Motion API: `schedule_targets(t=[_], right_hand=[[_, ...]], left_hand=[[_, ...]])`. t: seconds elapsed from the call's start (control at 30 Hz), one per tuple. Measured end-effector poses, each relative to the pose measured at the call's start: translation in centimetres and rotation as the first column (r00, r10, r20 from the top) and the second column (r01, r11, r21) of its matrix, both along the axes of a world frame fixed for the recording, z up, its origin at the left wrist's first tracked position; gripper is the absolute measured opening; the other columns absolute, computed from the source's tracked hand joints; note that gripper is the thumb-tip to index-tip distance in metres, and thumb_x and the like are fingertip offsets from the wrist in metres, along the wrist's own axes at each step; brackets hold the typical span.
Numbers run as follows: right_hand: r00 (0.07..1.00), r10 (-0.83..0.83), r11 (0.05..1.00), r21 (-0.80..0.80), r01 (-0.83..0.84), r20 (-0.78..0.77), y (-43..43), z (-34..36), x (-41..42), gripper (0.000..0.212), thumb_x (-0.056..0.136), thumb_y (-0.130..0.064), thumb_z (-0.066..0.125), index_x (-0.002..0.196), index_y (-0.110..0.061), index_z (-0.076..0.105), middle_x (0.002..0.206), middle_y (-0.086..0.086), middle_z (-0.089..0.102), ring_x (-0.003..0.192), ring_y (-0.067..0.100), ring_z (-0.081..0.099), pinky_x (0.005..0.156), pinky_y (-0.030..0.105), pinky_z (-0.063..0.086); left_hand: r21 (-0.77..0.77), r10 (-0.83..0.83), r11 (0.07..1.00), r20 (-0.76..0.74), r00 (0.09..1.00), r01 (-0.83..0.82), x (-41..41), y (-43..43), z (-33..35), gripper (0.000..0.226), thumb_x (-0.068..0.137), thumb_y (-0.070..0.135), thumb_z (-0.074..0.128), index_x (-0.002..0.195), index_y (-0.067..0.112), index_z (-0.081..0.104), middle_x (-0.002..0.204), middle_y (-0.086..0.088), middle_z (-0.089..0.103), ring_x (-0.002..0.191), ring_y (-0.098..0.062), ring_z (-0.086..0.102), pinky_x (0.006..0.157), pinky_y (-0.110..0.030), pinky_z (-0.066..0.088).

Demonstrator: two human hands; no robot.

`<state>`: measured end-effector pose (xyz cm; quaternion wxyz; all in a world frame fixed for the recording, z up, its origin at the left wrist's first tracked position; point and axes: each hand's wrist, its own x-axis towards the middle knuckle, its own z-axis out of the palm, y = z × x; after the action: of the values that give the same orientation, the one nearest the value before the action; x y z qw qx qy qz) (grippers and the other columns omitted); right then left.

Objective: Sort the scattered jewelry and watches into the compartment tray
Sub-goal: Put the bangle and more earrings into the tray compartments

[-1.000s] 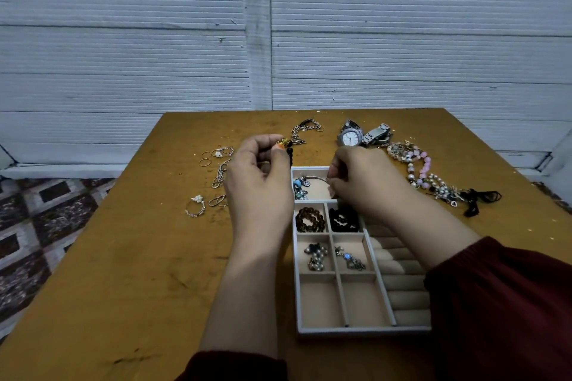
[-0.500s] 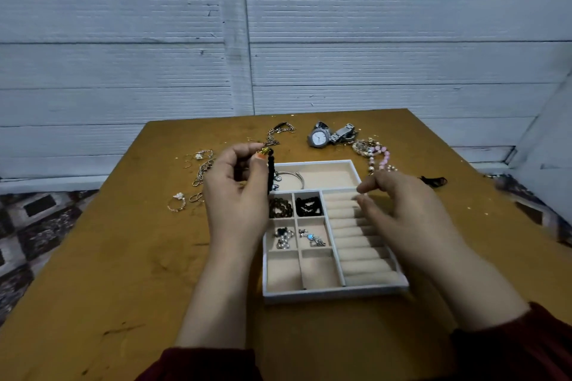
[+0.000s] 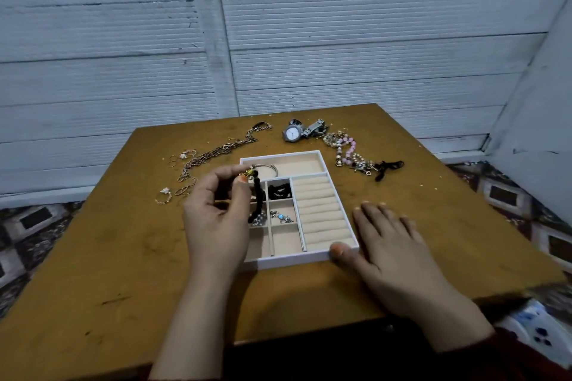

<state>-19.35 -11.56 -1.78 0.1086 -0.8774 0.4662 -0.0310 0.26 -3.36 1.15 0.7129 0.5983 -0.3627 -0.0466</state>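
Left grip [image 3: 216, 216] is pinching black beaded bracelet [image 3: 258, 195] near its gold charm [image 3: 248, 172]; strand is hanging limp, likely light. Right grip [image 3: 393, 244] is resting flat, empty, beside compartment tray [image 3: 291, 260].

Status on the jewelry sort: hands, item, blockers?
Left hand pinches black bead bracelet above tray, left side. Right hand flat on table, thumb at tray corner. Loose beyond tray: watch, chains; nothing blocking.

Wood table [image 3: 123, 272] w/ tray [image 3: 294, 258], watch [image 3: 292, 133], chain [image 3: 210, 156], beads [image 3: 346, 151].
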Motion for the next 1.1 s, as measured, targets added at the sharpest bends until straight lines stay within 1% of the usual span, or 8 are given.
schedule_targets(t=[0.1,0.17,0.3,0.57,0.73,0.97,1.03,1.1], right_hand=[[0.999,0.024,1.000,0.007,-0.024,-0.046,0.0,-0.4,0.0,0.125,0.049,-0.095,-0.012,0.153,-0.024,-0.005,0.160,-0.005,-0.011,0.146,0.013,-0.014,0.118,0.038,-0.008],[0.998,0.028,1.000,0.001,-0.028,-0.064,-0.1,-0.6,0.1,0.132,0.043,-0.097,-0.013,0.152,-0.023,-0.008,0.160,-0.004,-0.014,0.146,0.014,-0.016,0.119,0.039,-0.009],[0.996,0.028,0.999,-0.018,-0.029,-0.081,-0.1,-0.7,0.1,0.134,0.040,-0.096,-0.012,0.152,-0.023,-0.009,0.160,-0.003,-0.015,0.146,0.015,-0.016,0.119,0.040,-0.008],[0.997,0.033,0.999,-0.031,-0.035,-0.063,-0.1,-0.8,0.0,0.136,0.037,-0.097,-0.014,0.152,-0.026,-0.005,0.160,-0.003,-0.012,0.147,0.016,-0.013,0.119,0.041,-0.005],[0.998,0.032,0.999,-0.031,-0.034,-0.053,-0.1,-0.8,0.0,0.126,0.047,-0.096,-0.001,0.153,-0.027,-0.003,0.161,-0.003,-0.010,0.147,0.016,-0.013,0.119,0.041,-0.005],[0.999,0.025,1.000,-0.001,-0.025,-0.023,-0.2,-0.7,0.0,0.120,0.054,-0.096,0.014,0.153,-0.028,0.000,0.161,-0.005,-0.008,0.147,0.015,-0.011,0.120,0.041,-0.004],[1.000,0.021,1.000,-0.002,-0.021,-0.016,-0.2,-0.6,0.0,0.116,0.058,-0.094,0.020,0.153,-0.029,0.001,0.161,-0.005,-0.007,0.147,0.015,-0.010,0.120,0.041,-0.004],[1.000,0.019,1.000,-0.003,-0.019,-0.007,-0.2,-0.6,-0.1,0.115,0.060,-0.094,0.022,0.153,-0.030,0.003,0.161,-0.006,-0.006,0.147,0.015,-0.009,0.120,0.041,-0.004]], left_hand=[[0.000,0.003,1.000,-0.012,1.000,-0.003,-0.5,0.7,-0.1,0.024,0.091,0.000,0.056,0.090,0.022,0.065,0.083,0.003,0.064,0.066,0.005,0.057,0.057,-0.008,0.044],[0.016,0.014,1.000,-0.012,1.000,-0.014,-0.6,1.1,-0.5,0.024,0.091,0.001,0.056,0.090,0.023,0.065,0.084,0.003,0.064,0.066,0.004,0.057,0.058,-0.009,0.044],[0.059,0.038,0.998,0.009,0.999,-0.038,-0.5,1.8,-1.1,0.019,0.089,0.008,0.059,0.090,0.025,0.067,0.087,0.004,0.065,0.071,0.002,0.058,0.061,-0.010,0.046],[0.108,0.043,0.993,-0.012,0.999,-0.042,-1.4,2.4,-0.9,0.025,0.090,0.000,0.058,0.086,0.024,0.064,0.082,0.012,0.065,0.068,0.009,0.059,0.062,-0.006,0.044],[0.161,0.008,0.987,-0.026,1.000,-0.003,-1.6,2.5,-0.8,0.015,0.090,0.000,0.057,0.092,0.011,0.066,0.082,0.005,0.065,0.065,0.010,0.058,0.060,-0.005,0.043],[0.304,-0.042,0.952,-0.030,0.999,0.049,-1.3,2.7,-0.9,0.013,0.090,0.003,0.060,0.092,0.012,0.069,0.081,0.004,0.065,0.060,0.010,0.056,0.056,-0.004,0.041],[0.351,-0.035,0.936,-0.008,0.999,0.036,-0.8,2.8,-1.2,0.013,0.089,0.009,0.063,0.091,0.019,0.071,0.086,0.005,0.066,0.067,0.008,0.057,0.064,-0.010,0.044],[0.399,-0.010,0.917,0.031,0.999,-0.003,-0.2,2.8,-1.7,0.011,0.084,0.024,0.066,0.089,0.032,0.073,0.095,0.000,0.066,0.086,-0.007,0.061,0.081,-0.030,0.051]])
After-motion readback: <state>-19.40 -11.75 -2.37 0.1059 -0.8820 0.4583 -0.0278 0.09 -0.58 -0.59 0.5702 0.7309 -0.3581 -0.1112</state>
